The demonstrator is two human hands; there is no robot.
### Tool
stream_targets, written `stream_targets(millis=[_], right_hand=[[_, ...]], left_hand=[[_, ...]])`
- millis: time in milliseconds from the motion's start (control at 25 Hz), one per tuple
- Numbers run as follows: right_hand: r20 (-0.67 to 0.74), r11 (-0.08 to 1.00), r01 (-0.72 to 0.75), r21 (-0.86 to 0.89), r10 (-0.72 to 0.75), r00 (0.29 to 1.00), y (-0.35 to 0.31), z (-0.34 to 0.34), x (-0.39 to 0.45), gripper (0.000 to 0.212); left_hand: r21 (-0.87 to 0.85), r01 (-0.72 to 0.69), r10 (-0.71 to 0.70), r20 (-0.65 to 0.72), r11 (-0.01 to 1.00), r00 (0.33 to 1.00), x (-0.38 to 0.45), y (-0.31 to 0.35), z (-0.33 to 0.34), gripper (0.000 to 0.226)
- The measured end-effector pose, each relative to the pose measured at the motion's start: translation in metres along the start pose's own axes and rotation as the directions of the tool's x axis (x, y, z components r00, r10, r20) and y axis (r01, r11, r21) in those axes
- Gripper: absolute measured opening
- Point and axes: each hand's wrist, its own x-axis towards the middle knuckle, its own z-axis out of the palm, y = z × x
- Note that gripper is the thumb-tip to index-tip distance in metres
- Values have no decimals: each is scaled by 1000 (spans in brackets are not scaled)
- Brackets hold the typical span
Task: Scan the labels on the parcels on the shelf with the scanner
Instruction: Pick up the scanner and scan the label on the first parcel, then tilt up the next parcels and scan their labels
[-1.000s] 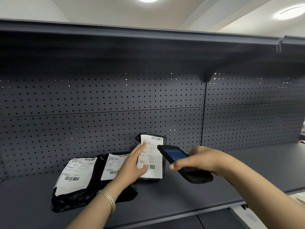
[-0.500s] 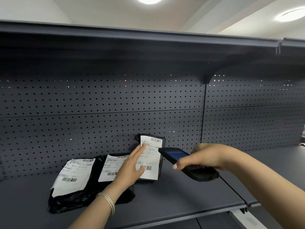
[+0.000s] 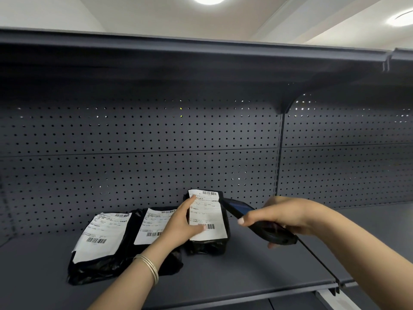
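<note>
Three black plastic parcels with white barcode labels lie on the dark grey shelf (image 3: 223, 276). The right parcel (image 3: 210, 245) stands tilted against the pegboard, its label (image 3: 206, 214) facing me. My left hand (image 3: 178, 224) rests flat on that label's left edge, fingers spread, thumb near the lower barcode. My right hand (image 3: 283, 217) grips a black handheld scanner (image 3: 257, 222), its head pointing at the label's right side. The middle parcel (image 3: 154, 227) is partly hidden by my left hand. The left parcel (image 3: 100, 247) lies flat.
A perforated back panel (image 3: 138, 157) closes the shelf behind the parcels. An upper shelf (image 3: 201, 54) overhangs above. A vertical post (image 3: 279, 157) and a seam divide this bay from another shelf bay (image 3: 368, 220) on the right.
The view has drifted left and up. My right hand with the scanner has moved slightly right and back from the label. My left hand stays on the right parcel's label.
</note>
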Motion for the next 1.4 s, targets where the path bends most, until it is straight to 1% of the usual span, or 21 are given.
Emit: stream_targets(millis=[80,200,280,360,400,480,560,600,680,760,840,920,1040,1120,1240,1280,1320,1360,1400], right_hand=[[15,1000,5,18,-5,1000,1,0,4,62],[39,1000,4,6,-4,999,4,0,12,74],[55,1000,11,-4,-11,998,7,0,19,78],[72,1000,23,-6,-23,997,9,0,26,82],[85,1000,30,-2,-29,996,9,0,29,82],[126,999,50,5,-50,991,7,0,38,73],[179,997,72,-13,-69,981,4,1,46,62],[201,996,85,-17,-80,976,2,2,51,59],[229,994,105,-31,-95,969,1,4,59,55],[254,991,127,-36,-113,961,0,5,67,54],[271,990,132,-48,-114,956,-3,5,75,56],[267,990,128,-66,-106,958,-6,6,82,61],[264,987,130,-89,-102,959,-9,10,92,68],[271,987,136,-89,-107,956,-15,18,92,64],[260,993,99,-61,-80,962,-26,35,90,53],[263,995,83,-53,-66,963,-29,41,88,46],[259,996,73,-48,-58,964,-32,47,85,44],[228,997,58,-49,-45,973,-35,54,83,51],[177,998,38,-48,-28,984,-36,61,81,66]], left_hand=[[19,42,-42,10,999,999,4,-1,0,94],[75,42,-45,40,996,998,10,-5,1,85],[140,43,-46,18,989,999,14,-11,1,78],[168,35,-33,-17,985,999,16,-16,-1,69],[158,24,-20,-26,987,999,16,-19,-3,65],[134,-8,16,-59,991,998,14,-22,-12,57],[202,-10,39,-136,979,990,12,-29,-29,51],[257,18,28,-174,966,984,10,-34,-40,49],[345,145,-55,-258,927,965,7,-45,-64,48],[421,298,-147,-355,857,923,6,-56,-82,45],[479,409,-226,-395,777,891,7,-61,-89,36],[502,463,-302,-371,731,878,8,-61,-90,30],[480,483,-344,-351,732,871,11,-64,-88,39],[452,473,-336,-352,756,873,15,-71,-91,41],[405,404,-273,-343,820,899,25,-79,-102,33],[413,381,-257,-325,827,910,28,-80,-104,30],[431,366,-249,-304,825,919,31,-81,-105,29],[450,347,-240,-278,823,930,34,-83,-106,29],[459,324,-231,-248,827,941,38,-85,-107,29]])
